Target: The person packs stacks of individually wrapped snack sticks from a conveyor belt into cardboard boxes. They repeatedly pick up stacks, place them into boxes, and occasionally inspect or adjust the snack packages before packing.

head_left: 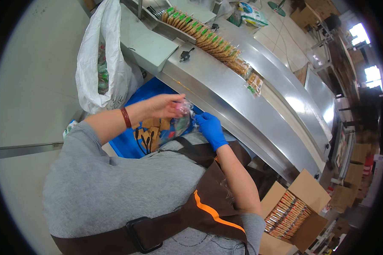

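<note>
A crumpled clear plastic wrapper (182, 122) with green and red print is stretched between my hands, partly blurred. My bare left hand (166, 106), with a dark red band on its wrist, curls its fingers around the upper part. In a blue glove, my right hand (209, 128) pinches the wrapper's right edge. Directly below is a blue plastic bin (121, 145) holding flat tan biscuit-like pieces (149, 129). Whether anything is inside the wrapper cannot be made out.
A white woven sack (89, 73) of wrappers stands beyond my left arm. Along the steel conveyor (207, 81), packaged biscuits (207, 36) stand in a row, with a loose packet (254, 83) at its end. An open cardboard box (309, 191) of packets sits at lower right.
</note>
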Demonstrator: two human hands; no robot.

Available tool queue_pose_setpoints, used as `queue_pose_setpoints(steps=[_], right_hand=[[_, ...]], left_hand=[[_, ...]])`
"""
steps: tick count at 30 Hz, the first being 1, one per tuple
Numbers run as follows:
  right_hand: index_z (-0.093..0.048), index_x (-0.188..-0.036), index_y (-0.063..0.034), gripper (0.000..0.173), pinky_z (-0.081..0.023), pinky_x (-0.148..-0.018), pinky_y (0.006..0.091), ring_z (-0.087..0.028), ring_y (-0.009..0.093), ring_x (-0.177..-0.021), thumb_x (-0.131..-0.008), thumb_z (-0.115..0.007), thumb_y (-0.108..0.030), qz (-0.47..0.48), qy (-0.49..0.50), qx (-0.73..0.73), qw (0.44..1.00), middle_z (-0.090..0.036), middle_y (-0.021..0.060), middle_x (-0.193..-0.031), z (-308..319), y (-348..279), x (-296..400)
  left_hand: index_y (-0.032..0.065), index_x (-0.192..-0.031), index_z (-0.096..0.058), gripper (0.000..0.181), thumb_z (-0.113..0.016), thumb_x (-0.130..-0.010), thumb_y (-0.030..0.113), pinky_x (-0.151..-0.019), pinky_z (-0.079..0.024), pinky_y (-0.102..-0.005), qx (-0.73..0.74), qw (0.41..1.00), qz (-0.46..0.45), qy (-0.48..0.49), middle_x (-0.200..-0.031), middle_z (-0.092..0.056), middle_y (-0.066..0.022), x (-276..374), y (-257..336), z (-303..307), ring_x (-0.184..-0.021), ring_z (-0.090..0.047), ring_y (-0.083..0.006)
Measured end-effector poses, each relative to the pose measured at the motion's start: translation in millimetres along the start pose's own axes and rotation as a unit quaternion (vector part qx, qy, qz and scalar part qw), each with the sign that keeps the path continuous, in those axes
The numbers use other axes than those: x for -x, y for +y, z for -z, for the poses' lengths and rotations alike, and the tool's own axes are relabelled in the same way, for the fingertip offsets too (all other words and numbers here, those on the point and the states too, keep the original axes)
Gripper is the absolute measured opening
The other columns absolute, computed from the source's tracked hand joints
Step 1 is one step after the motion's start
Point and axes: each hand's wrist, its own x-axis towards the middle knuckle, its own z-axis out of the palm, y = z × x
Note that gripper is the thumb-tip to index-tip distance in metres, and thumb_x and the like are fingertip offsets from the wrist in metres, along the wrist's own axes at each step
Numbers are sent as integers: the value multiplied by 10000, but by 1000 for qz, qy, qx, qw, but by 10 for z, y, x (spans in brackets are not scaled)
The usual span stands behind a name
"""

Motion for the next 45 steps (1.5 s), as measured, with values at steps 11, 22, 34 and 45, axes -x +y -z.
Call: queue_pose_setpoints(steps=[11,22,34,45], right_hand=[[-682,-1115,-14,345,-506,-634,269,-680,187,-737,-959,-551,-293,-63,-116,-236,963,-697,121,-887,202,-134,164],[-654,-1191,-11,356,-529,-816,305,-688,199,-923,-992,-509,-268,-78,-122,-262,954,-717,123,-1063,248,-347,214],[-646,-1205,0,363,-519,-859,300,-662,185,-946,-1000,-514,-268,-74,-144,-232,959,-693,112,-1139,205,-284,189],[-672,-1159,-4,318,-520,-857,296,-675,176,-937,-995,-517,-228,-84,-122,-250,957,-709,100,-1067,225,-317,201]], left_hand=[[59,-1321,-556,440,-675,-904,131,-786,-516,-267,-423,897,-126,-29,-1047,-653,-28,-232,-363,-321,-933,-608,-117],[36,-1065,-715,284,-513,-866,40,-731,-516,-284,-438,735,-408,319,-946,-699,-65,810,1917,1145,-827,-633,-139],[46,-1307,-511,410,-430,-955,240,-874,-522,-487,-681,353,-206,608,-1192,-616,-275,560,558,3504,-1029,-648,-396],[87,-827,-760,187,-581,-831,143,-675,-571,-422,-842,226,26,488,-925,-731,-147,928,2155,1571,-838,-719,-299]])
